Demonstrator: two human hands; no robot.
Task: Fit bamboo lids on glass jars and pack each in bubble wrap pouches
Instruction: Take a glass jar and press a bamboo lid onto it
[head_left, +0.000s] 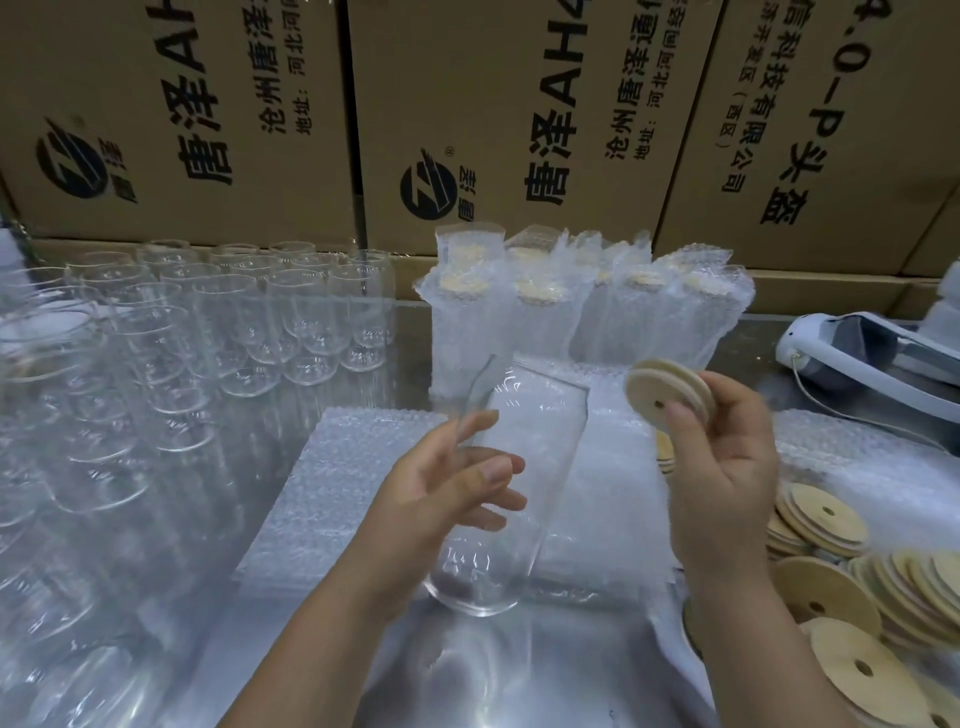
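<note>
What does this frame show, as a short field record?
left hand: grips jar, tilted, no lid on it
right hand: pinches lid, right of the jar's mouth, apart from it
empty jars: massed at left
packed jars: wrapped, upright at the back
loose lids: heaped at right
flat pouches: stacked at centre

A packing warehouse: stacked printed cartons, rows of empty glass jars, loose bamboo lids.

Brown cardboard cartons stacked behind table, black print turned sideways. Table surface shiny, evenly lit. White device laid at right edge.
</note>
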